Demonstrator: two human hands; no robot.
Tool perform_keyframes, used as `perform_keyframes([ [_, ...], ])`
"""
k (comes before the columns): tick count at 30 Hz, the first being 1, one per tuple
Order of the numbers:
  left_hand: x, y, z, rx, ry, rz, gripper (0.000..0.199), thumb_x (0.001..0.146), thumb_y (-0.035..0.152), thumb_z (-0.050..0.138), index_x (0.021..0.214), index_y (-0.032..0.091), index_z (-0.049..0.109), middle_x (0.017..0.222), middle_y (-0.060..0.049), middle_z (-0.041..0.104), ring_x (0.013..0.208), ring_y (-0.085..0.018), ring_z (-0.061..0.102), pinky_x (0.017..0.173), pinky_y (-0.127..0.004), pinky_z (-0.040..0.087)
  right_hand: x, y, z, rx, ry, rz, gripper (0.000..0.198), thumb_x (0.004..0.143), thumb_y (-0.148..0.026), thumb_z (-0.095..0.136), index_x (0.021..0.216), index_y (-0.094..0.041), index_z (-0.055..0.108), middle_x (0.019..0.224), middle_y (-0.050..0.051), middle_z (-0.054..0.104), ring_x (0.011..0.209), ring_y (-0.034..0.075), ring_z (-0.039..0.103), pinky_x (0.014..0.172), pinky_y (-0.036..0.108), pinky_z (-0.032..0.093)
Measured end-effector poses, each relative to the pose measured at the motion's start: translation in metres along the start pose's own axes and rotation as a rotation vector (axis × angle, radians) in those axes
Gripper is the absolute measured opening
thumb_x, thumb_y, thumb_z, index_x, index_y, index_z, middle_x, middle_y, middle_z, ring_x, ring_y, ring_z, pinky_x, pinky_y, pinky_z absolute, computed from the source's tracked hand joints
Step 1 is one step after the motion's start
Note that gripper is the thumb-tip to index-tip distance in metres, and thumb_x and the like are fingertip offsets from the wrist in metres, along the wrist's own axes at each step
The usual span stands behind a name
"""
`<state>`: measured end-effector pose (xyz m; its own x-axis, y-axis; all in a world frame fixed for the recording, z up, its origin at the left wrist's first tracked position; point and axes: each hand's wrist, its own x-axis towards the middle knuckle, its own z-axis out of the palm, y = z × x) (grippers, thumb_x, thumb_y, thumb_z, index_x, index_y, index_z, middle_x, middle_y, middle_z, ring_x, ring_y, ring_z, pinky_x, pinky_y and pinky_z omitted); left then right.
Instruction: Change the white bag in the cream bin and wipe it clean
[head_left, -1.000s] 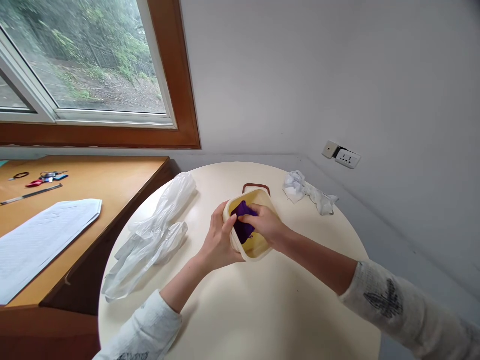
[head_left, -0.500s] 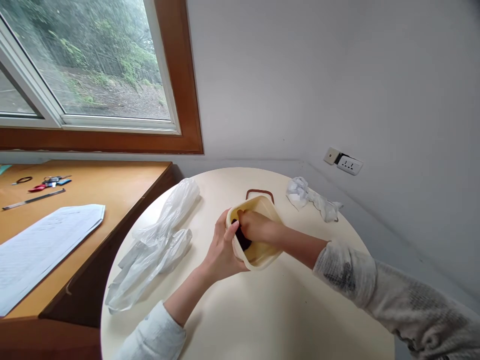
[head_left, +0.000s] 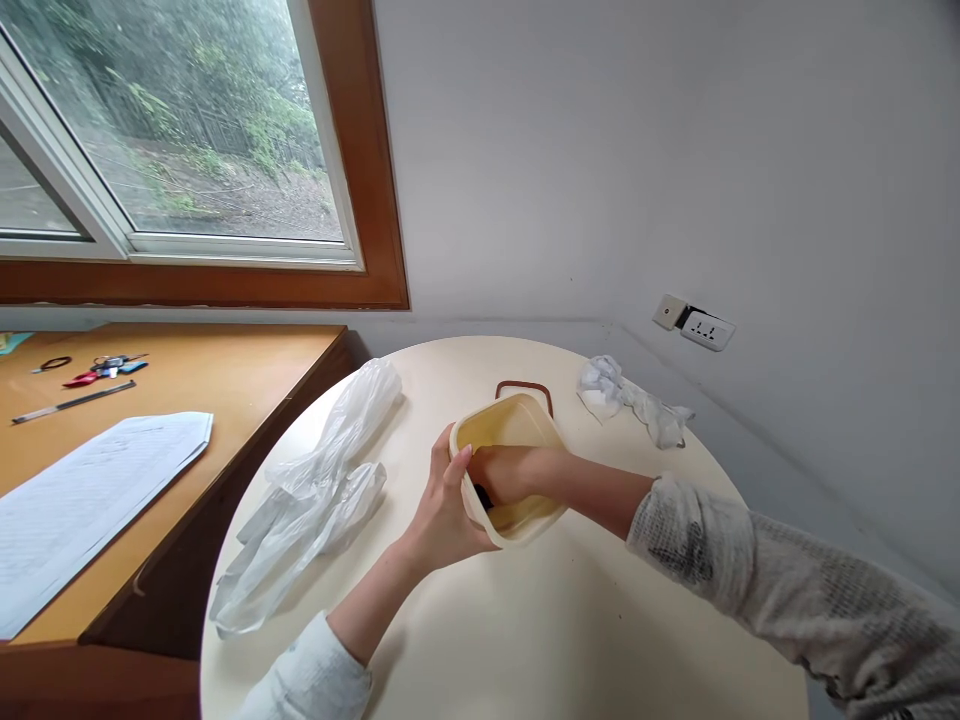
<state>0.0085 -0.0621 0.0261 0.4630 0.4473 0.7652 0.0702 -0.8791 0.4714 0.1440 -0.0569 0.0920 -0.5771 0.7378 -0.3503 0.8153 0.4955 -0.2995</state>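
Observation:
My left hand (head_left: 442, 510) grips a cream plastic container (head_left: 517, 405) by its left side, thumb over the rim and fingers around the outside. The container is tilted, with its open mouth toward me. Inside it, my right hand (head_left: 514, 472) is closed against the left inner wall. A small piece of a dark, cloth-like wad (head_left: 482, 496) shows below the fingers; the hand covers the rest of it. The right fingertips are hidden.
A crumpled clear plastic bag (head_left: 322, 470) lies left on the round table (head_left: 480, 640). Behind the container is a brown-rimmed lid or frame (head_left: 523, 384). Another crumpled plastic bag (head_left: 637, 400) lies back right. Papers (head_left: 105, 500), a pen (head_left: 75, 402) and keys (head_left: 112, 365) rest on the desk.
My right hand has moved slightly lower inside the container, and less of the dark wad shows. My left hand keeps its hold on the container. The view has shifted a little.

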Motion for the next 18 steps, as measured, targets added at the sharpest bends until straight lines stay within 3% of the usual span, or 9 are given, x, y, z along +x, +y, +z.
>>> perform_keyframes([
  [4, 0.001, -0.001, -0.001, -0.022, -0.002, 0.019, 0.122, 0.049, 0.032, 0.082, 0.138, 0.041, -0.002, 0.136, -0.012, 0.015, 0.124, -0.036, 0.028, 0.09, -0.057, 0.041, 0.005, -0.003, 0.003, 0.065, 0.175, -0.056, 0.028, 0.058, -0.009, 0.067, 0.05, -0.019, 0.041, 0.054, -0.002, 0.045, 0.058, 0.013, 0.047, 0.065, 0.031, 0.047],
  [8, 0.001, -0.003, 0.0, -0.009, 0.005, 0.051, 0.122, 0.05, 0.033, 0.082, 0.138, 0.04, -0.001, 0.138, -0.013, 0.012, 0.128, -0.036, 0.023, 0.094, -0.058, 0.037, 0.016, 0.004, 0.014, -0.003, 0.352, -0.041, 0.038, 0.05, -0.001, 0.066, 0.046, -0.021, 0.034, 0.063, 0.002, 0.048, 0.087, 0.024, 0.051, 0.087, 0.038, 0.043],
  [10, 0.001, -0.003, 0.0, 0.004, 0.006, 0.059, 0.123, 0.05, 0.032, 0.082, 0.139, 0.038, -0.004, 0.138, -0.014, 0.014, 0.128, -0.036, 0.025, 0.094, -0.06, 0.036, 0.023, 0.009, 0.021, 0.015, 0.411, 0.002, 0.04, 0.046, 0.002, 0.064, 0.045, -0.021, 0.032, 0.067, 0.004, 0.049, 0.097, 0.029, 0.048, 0.09, 0.042, 0.039],
  [15, -0.002, -0.003, -0.003, 0.028, -0.053, 0.0, 0.131, 0.053, 0.036, 0.081, 0.138, 0.031, -0.018, 0.135, -0.019, 0.023, 0.123, -0.037, 0.034, 0.091, -0.06, 0.04, 0.03, 0.016, 0.03, 0.287, 0.374, 0.257, 0.052, 0.035, 0.009, 0.065, 0.039, -0.022, 0.023, 0.056, 0.001, 0.043, 0.096, 0.034, 0.048, 0.094, 0.051, 0.032],
  [18, -0.003, -0.005, -0.004, 0.061, -0.087, -0.045, 0.132, 0.056, 0.043, 0.077, 0.136, 0.026, -0.026, 0.129, -0.02, 0.034, 0.12, -0.038, 0.039, 0.087, -0.059, 0.044, 0.031, 0.016, 0.033, 0.397, 0.336, 0.318, 0.056, 0.026, 0.013, 0.065, 0.033, -0.022, 0.022, 0.048, -0.002, 0.037, 0.094, 0.035, 0.05, 0.096, 0.054, 0.028],
])
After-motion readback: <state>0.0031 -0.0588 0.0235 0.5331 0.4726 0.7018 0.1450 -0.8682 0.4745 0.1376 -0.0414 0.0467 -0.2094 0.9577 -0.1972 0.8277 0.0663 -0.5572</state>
